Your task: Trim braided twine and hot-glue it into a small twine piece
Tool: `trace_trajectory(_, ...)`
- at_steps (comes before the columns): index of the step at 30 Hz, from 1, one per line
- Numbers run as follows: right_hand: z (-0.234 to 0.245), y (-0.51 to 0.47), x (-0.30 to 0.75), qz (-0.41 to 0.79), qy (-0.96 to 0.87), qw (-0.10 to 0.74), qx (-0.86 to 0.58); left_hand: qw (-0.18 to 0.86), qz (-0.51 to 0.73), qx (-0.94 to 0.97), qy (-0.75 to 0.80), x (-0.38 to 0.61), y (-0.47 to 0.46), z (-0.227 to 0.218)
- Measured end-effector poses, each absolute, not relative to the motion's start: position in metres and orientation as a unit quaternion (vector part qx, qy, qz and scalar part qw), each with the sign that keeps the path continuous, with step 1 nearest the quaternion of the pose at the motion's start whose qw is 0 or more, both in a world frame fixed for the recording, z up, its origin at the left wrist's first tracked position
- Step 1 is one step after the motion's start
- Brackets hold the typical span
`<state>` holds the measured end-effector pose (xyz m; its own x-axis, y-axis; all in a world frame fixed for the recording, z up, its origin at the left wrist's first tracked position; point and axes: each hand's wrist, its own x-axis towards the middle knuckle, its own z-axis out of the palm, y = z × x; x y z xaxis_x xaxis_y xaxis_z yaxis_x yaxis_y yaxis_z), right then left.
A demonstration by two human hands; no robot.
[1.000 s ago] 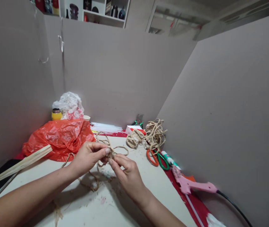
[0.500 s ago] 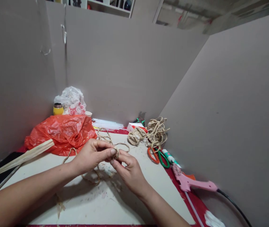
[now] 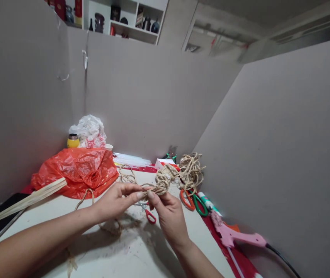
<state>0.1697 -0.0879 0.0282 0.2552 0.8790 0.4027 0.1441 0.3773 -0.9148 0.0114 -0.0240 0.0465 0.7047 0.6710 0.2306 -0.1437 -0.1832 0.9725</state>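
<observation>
My left hand (image 3: 126,199) pinches a bunched piece of jute rope (image 3: 161,187) between thumb and fingers above the white board. Opposite it, my right hand (image 3: 169,216) is closed on the same piece, its thumb close to the left fingertips. The fingers hide part of the rope, so its exact shape cannot be made out. A loose length of jute rope (image 3: 86,196) trails over the board on the left, passing behind my left arm. Just below the hands, small red-handled scissors (image 3: 150,217) lie on the board. Another flat coil of jute rope (image 3: 166,173) sits right behind my fingers.
A crumpled red plastic bag (image 3: 78,170) and pale flat strips (image 3: 34,197) are at the left. Tangled rope (image 3: 192,170), orange-and-green-handled scissors (image 3: 200,204) and a pink glue gun (image 3: 237,236) line the right side. White sticks (image 3: 131,159) lie along the back, before grey partitions (image 3: 142,96).
My hands have shifted slightly right, and more of the bunched rope shows between them. The red-handled scissors have come into sight beneath. The camera has tilted up, showing more shelf.
</observation>
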Motion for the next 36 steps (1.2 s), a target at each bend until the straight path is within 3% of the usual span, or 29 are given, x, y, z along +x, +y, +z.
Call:
trace_trajectory(5, 0.027, -0.089, 0.165, 0.319, -0.516, 0.644, -0.465, 0.631, 0.331, 0.676, 0.188, 0.015, -0.028, 0.037)
trace_trajectory(17, 0.032, -0.081, 0.191, 0.388, -0.497, 0.644, -0.433, 0.516, 0.236, 0.791, 0.23, 0.001, -0.021, 0.059)
trace_trajectory(21, 0.045, -0.081, 0.197, 0.396, -0.538, 0.57, -0.479, 0.432, 0.201, 0.846, 0.239, -0.009, -0.015, 0.072)
trace_trajectory(27, 0.045, -0.085, 0.192, 0.226, -0.706, 0.429, -0.516, 0.207, 0.108, 0.944, 0.233, -0.014, -0.015, 0.068)
trace_trajectory(31, 0.033, -0.087, 0.184, 0.283, -0.762, 0.328, -0.481, 0.13, 0.084, 0.961, 0.231, -0.01, -0.022, 0.058)
trace_trajectory(36, 0.023, -0.088, 0.171, 0.324, -0.758, 0.305, -0.478, 0.123, 0.089, 0.964, 0.219, -0.008, -0.024, 0.057)
